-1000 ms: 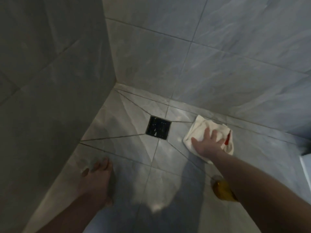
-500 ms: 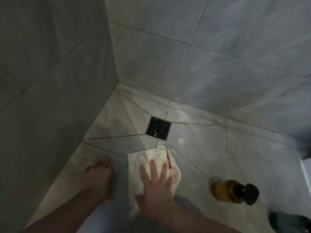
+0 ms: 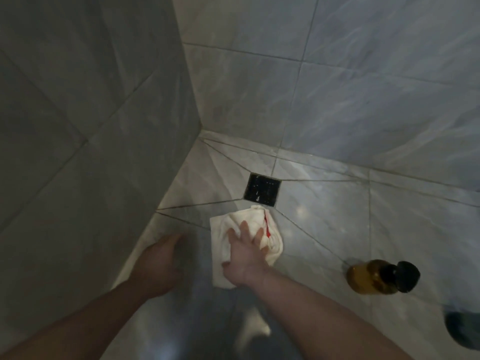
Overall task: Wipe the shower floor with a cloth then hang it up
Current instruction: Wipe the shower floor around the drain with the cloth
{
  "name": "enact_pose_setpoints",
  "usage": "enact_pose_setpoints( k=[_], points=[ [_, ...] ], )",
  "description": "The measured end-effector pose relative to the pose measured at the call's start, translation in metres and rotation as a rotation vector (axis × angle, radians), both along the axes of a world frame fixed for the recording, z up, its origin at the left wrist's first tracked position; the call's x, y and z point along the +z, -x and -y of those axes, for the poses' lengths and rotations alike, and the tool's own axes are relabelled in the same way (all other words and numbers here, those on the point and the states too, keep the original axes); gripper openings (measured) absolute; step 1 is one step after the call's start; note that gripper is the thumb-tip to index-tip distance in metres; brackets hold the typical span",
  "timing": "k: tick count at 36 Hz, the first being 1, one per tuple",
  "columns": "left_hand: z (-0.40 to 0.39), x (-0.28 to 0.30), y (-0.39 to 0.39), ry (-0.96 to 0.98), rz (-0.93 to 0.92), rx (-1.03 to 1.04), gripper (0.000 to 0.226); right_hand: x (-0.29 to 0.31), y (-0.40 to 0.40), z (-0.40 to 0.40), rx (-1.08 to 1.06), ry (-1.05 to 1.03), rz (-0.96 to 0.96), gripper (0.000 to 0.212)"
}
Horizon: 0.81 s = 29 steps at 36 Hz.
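— Where is the cloth (image 3: 245,231) right now?

— It lies flat on the shower floor (image 3: 324,216), just below the black square drain (image 3: 262,188). Its top edge almost touches the drain. There is a bit of red on it.

— What is the right hand (image 3: 246,253) doing?

— It presses down on the cloth. Its grip is spread, with the fingers straight and fanned out. It is not pinching anything.

— And the left hand (image 3: 161,258)?

— It rests on the floor next to the wall (image 3: 78,152), like a prop. The picture is blurry there, so I cannot tell if its fingers are straight or curled.

— What could go wrong?

— The floor looks shiny, so I think it is wet. The left hand could slide, and then the person could tip forward.

— Anything else?

— Yes. The cloth is bunched up at the top. A flat hand only pushes it, so the cloth could slip out or roll up and miss spots. A corner could also drag over the drain and catch there.

— What about that bottle?

— The brown bottle (image 3: 374,279) with the black cap lies on its side, off to the right. A big sweep that way could bump it and send it rolling. There is also a dark thing (image 3: 465,328) at the right edge, but I cannot tell what it is.

— Is the job almost done?

— No. The cloth has not been hung up yet.
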<state>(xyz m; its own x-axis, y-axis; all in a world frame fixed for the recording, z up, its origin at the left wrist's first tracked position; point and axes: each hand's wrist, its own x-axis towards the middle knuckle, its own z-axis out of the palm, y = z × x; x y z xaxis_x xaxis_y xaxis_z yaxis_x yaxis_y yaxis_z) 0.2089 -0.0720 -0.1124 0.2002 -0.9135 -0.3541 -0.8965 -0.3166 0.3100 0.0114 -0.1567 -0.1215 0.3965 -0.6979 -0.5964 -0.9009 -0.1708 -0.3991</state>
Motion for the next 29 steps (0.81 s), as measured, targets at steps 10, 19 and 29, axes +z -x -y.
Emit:
enact_pose_setpoints(
  k=[10, 19, 29],
  points=[
    [0.01, -0.003, 0.026, 0.209, 0.0, -0.062, 0.076, 0.039, -0.026, 0.007, -0.085, -0.055, 0.498, 0.062],
    [0.015, -0.039, 0.026, -0.023, 0.145, -0.148, 0.094, 0.012, 0.102, 0.007, 0.018, 0.262, -0.044, 0.078],
    [0.095, -0.042, 0.018, -0.091, 0.225, -0.053, 0.088, -0.003, 0.138, 0.024, -0.142, 0.078, -0.199, 0.108]
  ],
)
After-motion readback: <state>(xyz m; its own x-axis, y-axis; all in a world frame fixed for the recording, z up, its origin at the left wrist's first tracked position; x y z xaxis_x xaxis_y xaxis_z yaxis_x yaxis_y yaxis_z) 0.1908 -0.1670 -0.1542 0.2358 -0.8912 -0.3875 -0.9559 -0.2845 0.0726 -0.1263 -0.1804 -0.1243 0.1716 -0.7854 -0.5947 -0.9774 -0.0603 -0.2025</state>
